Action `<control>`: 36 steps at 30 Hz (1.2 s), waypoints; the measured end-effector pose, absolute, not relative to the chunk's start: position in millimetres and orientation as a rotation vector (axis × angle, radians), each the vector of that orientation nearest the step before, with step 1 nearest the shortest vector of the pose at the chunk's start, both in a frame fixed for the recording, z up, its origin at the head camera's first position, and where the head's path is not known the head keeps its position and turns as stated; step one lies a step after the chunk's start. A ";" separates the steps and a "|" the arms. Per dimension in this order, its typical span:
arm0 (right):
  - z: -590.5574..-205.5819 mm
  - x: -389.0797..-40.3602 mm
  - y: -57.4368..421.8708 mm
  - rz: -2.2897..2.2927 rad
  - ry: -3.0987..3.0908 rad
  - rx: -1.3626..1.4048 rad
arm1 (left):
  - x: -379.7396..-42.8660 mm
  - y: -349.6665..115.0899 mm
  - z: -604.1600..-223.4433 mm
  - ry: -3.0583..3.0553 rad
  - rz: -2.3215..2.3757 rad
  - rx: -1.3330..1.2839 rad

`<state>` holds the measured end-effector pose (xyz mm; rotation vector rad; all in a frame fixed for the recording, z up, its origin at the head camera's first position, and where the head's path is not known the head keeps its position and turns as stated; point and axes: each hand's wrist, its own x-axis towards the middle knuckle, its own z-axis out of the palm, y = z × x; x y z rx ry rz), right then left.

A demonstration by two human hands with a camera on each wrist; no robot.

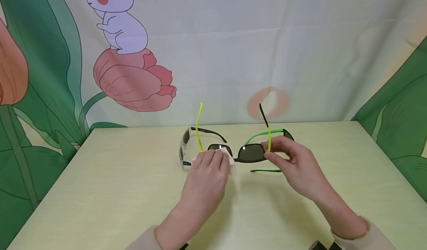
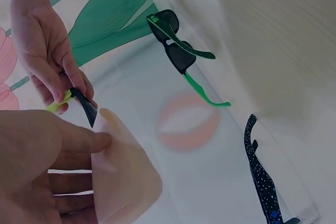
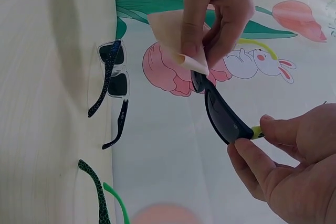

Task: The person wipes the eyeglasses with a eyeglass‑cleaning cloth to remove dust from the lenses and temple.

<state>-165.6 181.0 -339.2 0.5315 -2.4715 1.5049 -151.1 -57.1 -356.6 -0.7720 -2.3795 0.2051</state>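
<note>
A pair of sunglasses (image 1: 251,153) with a black front and yellow temples is held up above the table, its temples pointing up and away. My right hand (image 1: 297,164) pinches it at the right hinge corner, as the right wrist view shows on the dark frame (image 3: 231,121). With thumb and fingers, my left hand (image 1: 208,177) grips a pale pink cloth (image 1: 231,161) over the other lens. That lens is partly hidden by the cloth (image 3: 165,32). From the left wrist, the cloth (image 2: 128,177) covers most of the sunglasses.
Clear-framed sunglasses (image 1: 186,137) with dark temples rest on the table (image 1: 100,190) behind the left hand. Green-templed sunglasses (image 1: 288,134) lie behind the right hand, partly hidden by it. A printed curtain (image 1: 213,64) hangs along the table's far edge.
</note>
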 end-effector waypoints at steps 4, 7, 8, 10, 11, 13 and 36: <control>-339.9 -165.2 180.3 1.498 -2.479 0.534 | -150.7 -55.6 -357.4 -2.389 0.245 -0.764; -340.2 -164.7 180.2 1.491 -2.491 0.538 | -151.1 -55.7 -357.4 -2.386 0.259 -0.758; -340.3 -164.5 180.4 1.485 -2.496 0.541 | -151.5 -55.8 -357.3 -2.385 0.261 -0.758; -340.3 -164.1 180.8 1.471 -2.505 0.549 | -152.3 -56.1 -357.2 -2.385 0.263 -0.761; -340.2 -163.8 181.1 1.465 -2.508 0.553 | -152.8 -56.3 -357.2 -2.385 0.263 -0.762; -340.1 -163.4 181.6 1.461 -2.512 0.565 | -153.5 -56.8 -356.9 -2.385 0.261 -0.766; -338.3 -162.8 181.9 1.549 -2.482 0.563 | -158.1 -64.6 -352.8 -2.204 -0.031 -0.874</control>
